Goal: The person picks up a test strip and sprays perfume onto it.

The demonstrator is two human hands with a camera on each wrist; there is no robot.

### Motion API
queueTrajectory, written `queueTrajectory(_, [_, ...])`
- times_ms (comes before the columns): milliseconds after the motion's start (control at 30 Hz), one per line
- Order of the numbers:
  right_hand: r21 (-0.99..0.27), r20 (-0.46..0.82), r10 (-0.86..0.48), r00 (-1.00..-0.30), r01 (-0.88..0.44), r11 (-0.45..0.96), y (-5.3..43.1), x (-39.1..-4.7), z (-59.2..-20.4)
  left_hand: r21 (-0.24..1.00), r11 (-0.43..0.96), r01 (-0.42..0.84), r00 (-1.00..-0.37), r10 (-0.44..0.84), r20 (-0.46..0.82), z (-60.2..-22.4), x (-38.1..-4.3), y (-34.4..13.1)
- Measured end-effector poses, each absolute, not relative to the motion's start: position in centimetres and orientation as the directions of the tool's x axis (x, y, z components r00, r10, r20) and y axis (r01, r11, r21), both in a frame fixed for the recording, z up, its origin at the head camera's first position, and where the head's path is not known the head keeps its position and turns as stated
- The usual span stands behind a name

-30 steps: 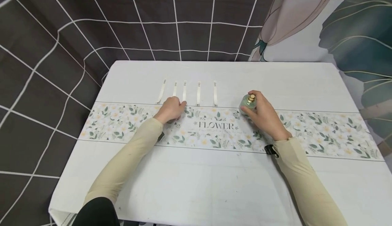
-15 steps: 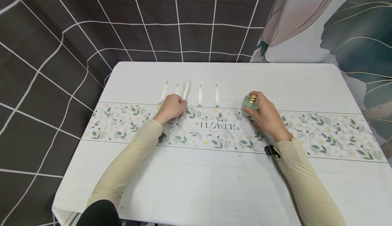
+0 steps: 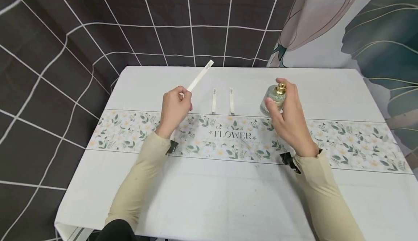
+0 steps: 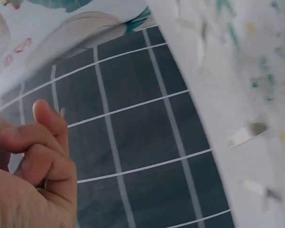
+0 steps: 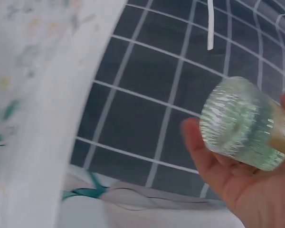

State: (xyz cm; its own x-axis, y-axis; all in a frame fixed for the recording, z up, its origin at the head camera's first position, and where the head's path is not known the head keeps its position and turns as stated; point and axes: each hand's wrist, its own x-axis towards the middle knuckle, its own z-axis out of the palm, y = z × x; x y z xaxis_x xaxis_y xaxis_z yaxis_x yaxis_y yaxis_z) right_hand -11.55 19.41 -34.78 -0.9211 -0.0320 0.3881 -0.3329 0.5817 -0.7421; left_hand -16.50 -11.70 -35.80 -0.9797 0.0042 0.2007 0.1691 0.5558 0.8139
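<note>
My left hand (image 3: 175, 107) pinches a white perfume test strip (image 3: 200, 75) between thumb and fingers. The strip slants up and to the right, its printed tip at the far end. In my right hand (image 3: 291, 119) is a perfume bottle (image 3: 271, 95) of pale green ribbed glass with a gold spray top, raised off the table and tilted. The index finger lies at the gold top. In the right wrist view the bottle's ribbed base (image 5: 230, 121) faces the camera, and the lower end of a white strip (image 5: 210, 26) shows above it.
Two more test strips (image 3: 213, 101) lie on the white table (image 3: 209, 197) between the hands. A floral runner (image 3: 356, 141) lettered FLOWER crosses the table. Behind stands a dark curtain with a white grid (image 3: 209, 12), and a leaf-print curtain (image 3: 385, 45) hangs at the right.
My left hand has picked up a strip from the table and raised it. My right hand has lifted the perfume bottle and tilted it. The strips at the far left are now hidden behind my left hand.
</note>
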Motion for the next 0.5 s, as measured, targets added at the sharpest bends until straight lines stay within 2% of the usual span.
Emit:
queueTrajectory(233, [-0.692, 0.599, 0.111, -0.793, -0.442, 0.570, 17.8, -11.2, -32.7, 0.705, 0.586, 0.400, -0.881, 0.032, 0.472, -33.6, -15.1, -10.9])
queueTrajectory(500, [-0.650, 0.646, 0.148, -0.749, -0.439, 0.620, 16.1, -10.7, -31.3, 0.530, 0.602, 0.597, -0.730, 0.134, 0.670, -31.4, -13.0, -10.2])
